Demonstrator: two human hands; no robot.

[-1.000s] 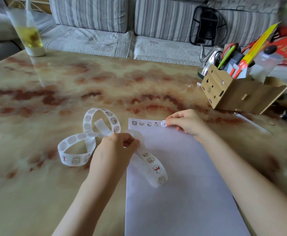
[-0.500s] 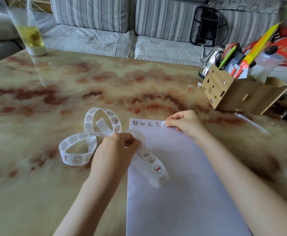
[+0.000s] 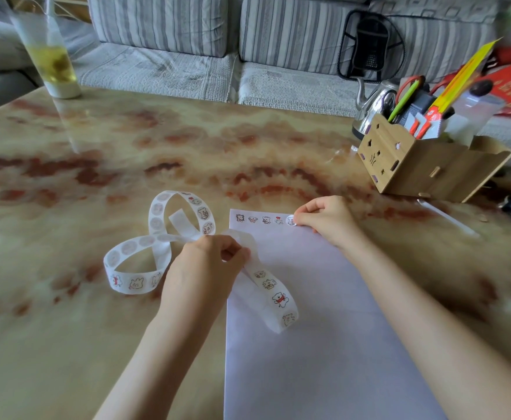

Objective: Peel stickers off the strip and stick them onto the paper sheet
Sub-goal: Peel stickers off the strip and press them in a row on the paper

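**Five stickers along the sheet's top edge**

Four small cartoon stickers (image 3: 258, 219) sat in a row along the top edge of the pale rectangular paper sheet (image 3: 324, 344). The sheet lay flat on the glossy marbled beige-and-red table (image 3: 66, 344). A fifth, round white sticker (image 3: 290, 220) was on the sheet at the right end of that row. The right hand (image 3: 324, 219) had its fingers curled, with thumb and forefinger tips closed on this sticker's right edge. Whether the sticker lay fully flat was hard to tell. The left hand (image 3: 205, 265), at the sheet's left edge, had its fingers curled and pinched the long white looping sticker strip (image 3: 133, 281). One end of the strip curled over the paper just beside that hand, and the rest looped on the table to the left. A light wooden desk organiser (image 3: 414, 168) holding pens and scissors stood at the far right, well apart.
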